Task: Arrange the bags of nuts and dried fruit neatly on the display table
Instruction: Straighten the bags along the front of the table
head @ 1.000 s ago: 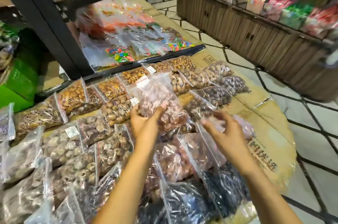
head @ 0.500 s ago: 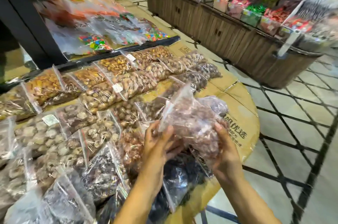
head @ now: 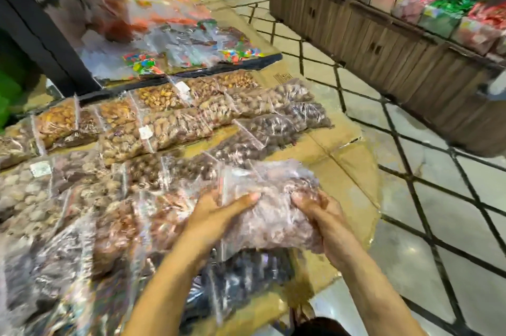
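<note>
A: Left to right. Rows of clear zip bags of brown nuts and dark dried fruit (head: 175, 127) lie overlapped on the cardboard-covered display table (head: 353, 179). Left hand (head: 216, 215) is curled round the left end of a clear plastic zip bag of reddish-brown nuts (head: 273, 207). Right hand (head: 325, 215) is clamped on the right end, fingers dug into the fill. The bag looks lifted just above the near right part of the table, over a clear bag of dark, almost black dried fruit (head: 246, 272).

B: Handling?

A: My read: fairly heavy, since it bulges and sags between the hands. Soft film, loose fill, so it shifts and slumps, no stiffness. The plastic is glossy and probably slick. The nuts are not fragile, but the zip seam could pop under a squeeze.

B: Where to hold?

A: Both ends from underneath, as now, or flat under the belly. I'd avoid the empty flap by the zip, which would stretch.

B: What's unclear?

A: Heavy motion blur, worst at lower left, where bag contents are mush. White price labels (head: 145, 131) are unreadable. I can't tell if the zip is closed. Palms and undersides of fingers are hidden by the bag. The table's near edge is cut off by the forearms. The wooden candy bin (head: 383, 42) at right is smeared.
</note>
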A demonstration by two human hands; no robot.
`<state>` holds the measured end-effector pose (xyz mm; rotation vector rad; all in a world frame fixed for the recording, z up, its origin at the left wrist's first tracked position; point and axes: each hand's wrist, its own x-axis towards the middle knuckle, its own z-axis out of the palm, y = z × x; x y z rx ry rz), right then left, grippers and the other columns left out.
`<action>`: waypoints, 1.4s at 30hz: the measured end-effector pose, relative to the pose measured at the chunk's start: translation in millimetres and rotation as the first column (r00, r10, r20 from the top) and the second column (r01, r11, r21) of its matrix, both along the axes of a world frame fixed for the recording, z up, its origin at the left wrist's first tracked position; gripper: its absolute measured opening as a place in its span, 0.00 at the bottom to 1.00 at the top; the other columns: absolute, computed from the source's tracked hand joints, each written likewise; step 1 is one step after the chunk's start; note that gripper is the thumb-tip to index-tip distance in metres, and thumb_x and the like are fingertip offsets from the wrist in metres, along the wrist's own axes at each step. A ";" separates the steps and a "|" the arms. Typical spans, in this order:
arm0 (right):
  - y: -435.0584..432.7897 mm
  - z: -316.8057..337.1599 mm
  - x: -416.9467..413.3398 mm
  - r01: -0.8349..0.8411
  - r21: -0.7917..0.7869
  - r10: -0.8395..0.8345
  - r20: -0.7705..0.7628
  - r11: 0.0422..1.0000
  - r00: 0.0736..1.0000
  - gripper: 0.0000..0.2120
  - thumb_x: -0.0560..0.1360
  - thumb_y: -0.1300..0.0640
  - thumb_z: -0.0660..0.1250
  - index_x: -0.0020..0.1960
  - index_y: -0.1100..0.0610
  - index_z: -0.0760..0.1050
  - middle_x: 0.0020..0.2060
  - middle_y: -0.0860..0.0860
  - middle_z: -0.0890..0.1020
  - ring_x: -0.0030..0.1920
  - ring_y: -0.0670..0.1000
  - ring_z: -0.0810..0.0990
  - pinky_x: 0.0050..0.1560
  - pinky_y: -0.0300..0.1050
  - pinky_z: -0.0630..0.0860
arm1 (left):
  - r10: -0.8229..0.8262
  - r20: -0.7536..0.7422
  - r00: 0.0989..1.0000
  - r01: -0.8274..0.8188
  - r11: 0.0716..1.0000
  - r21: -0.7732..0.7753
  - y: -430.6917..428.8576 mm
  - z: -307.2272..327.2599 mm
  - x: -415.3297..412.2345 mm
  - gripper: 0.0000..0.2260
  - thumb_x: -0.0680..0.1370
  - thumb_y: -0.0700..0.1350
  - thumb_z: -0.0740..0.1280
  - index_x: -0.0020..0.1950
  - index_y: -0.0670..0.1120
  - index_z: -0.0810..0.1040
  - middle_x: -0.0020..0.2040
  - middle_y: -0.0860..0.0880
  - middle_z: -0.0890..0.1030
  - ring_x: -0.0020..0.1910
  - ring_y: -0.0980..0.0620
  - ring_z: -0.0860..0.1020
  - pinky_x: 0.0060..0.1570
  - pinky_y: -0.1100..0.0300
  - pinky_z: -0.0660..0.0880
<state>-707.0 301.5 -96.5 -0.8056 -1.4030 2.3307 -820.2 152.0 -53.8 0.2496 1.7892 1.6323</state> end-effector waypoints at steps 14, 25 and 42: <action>148.8 -1.8 20.7 -0.449 0.890 0.406 0.383 0.078 0.830 0.55 0.57 0.39 0.76 0.72 0.39 0.44 0.68 0.40 0.56 0.71 0.40 0.50 0.72 0.32 0.44 | 0.178 -0.132 0.975 -0.202 0.958 -0.202 145.0 0.7 47.6 0.06 0.69 0.43 0.76 0.44 0.45 0.82 0.39 0.49 0.86 0.41 0.49 0.84 0.44 0.55 0.81; 243.2 -31.5 -14.7 -0.349 0.705 0.256 0.240 0.617 0.937 0.43 0.52 0.53 0.75 0.65 0.41 0.65 0.61 0.44 0.72 0.62 0.42 0.72 0.61 0.45 0.73 | -0.301 -0.532 0.792 -0.087 0.806 -0.585 149.6 1.0 9.7 0.45 0.65 0.71 0.63 0.76 0.52 0.56 0.73 0.51 0.65 0.71 0.50 0.65 0.70 0.51 0.64; 249.4 -72.5 -38.3 -0.469 0.875 0.390 0.392 0.122 0.833 0.46 0.53 0.37 0.78 0.65 0.54 0.69 0.57 0.47 0.72 0.59 0.43 0.65 0.63 0.38 0.62 | -0.811 -0.402 0.425 0.056 0.467 -0.882 145.0 -68.4 -17.1 0.48 0.62 0.68 0.71 0.75 0.48 0.60 0.70 0.49 0.71 0.69 0.50 0.67 0.72 0.57 0.48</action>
